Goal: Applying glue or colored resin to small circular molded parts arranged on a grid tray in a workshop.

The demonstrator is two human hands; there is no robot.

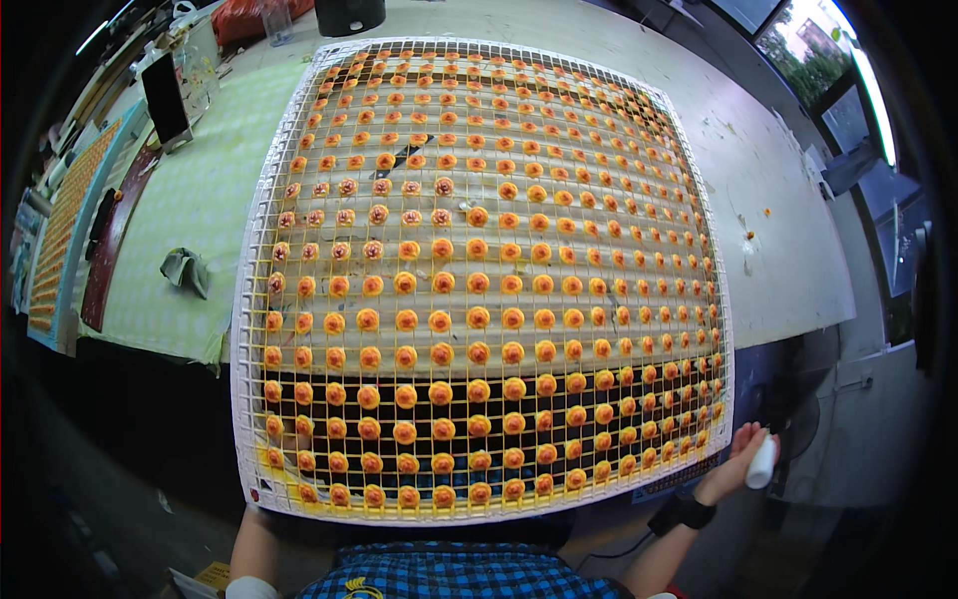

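A large white wire grid tray [249,329] fills the middle, and small round orange pieces [440,321] sit in nearly every cell. Its far part lies over the table; its near edge hangs off toward my body. My left hand [289,446] is under the near left corner, seen through the mesh, and seems to hold the tray up there. My right hand [740,461] is at the near right corner, just outside the frame, closed around a small white cylinder [762,461]. A black band [687,513] is on that wrist.
The white table [768,220] runs to the right, with a pale green mat [200,200] on the left. On the mat lie a crumpled grey cloth [187,270] and a phone on a stand [165,95]. Another tray of orange pieces [60,230] sits far left. A fan [798,429] stands lower right.
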